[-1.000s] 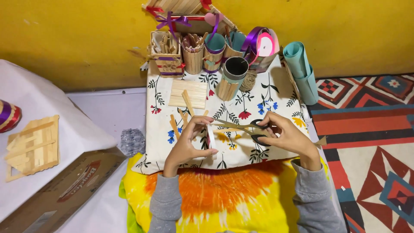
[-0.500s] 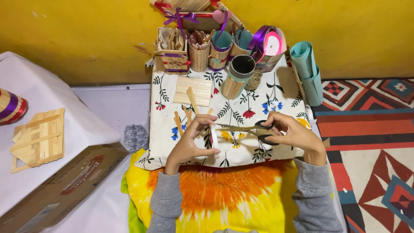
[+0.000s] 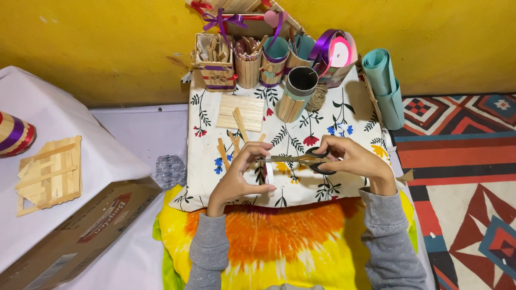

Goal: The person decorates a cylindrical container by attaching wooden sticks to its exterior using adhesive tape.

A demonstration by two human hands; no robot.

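Near the centre of the frame the right hand (image 3: 352,158) gripped a pair of black-handled scissors (image 3: 301,159), fingers threaded through the loops, the blades pointing left and nearly closed. The left hand (image 3: 242,174) pinched a small white strip (image 3: 269,173) between thumb and fingertips, right at the blade tips; the strip was mostly hidden by the fingers, so its material was hard to make out. Both hands hovered over a floral cloth (image 3: 344,115) covering the worktop. Loose wooden sticks (image 3: 230,144) lay just above the left hand. Stick-covered cups (image 3: 293,94) stood at upper centre, and the gift behind them was cut off by the top edge.
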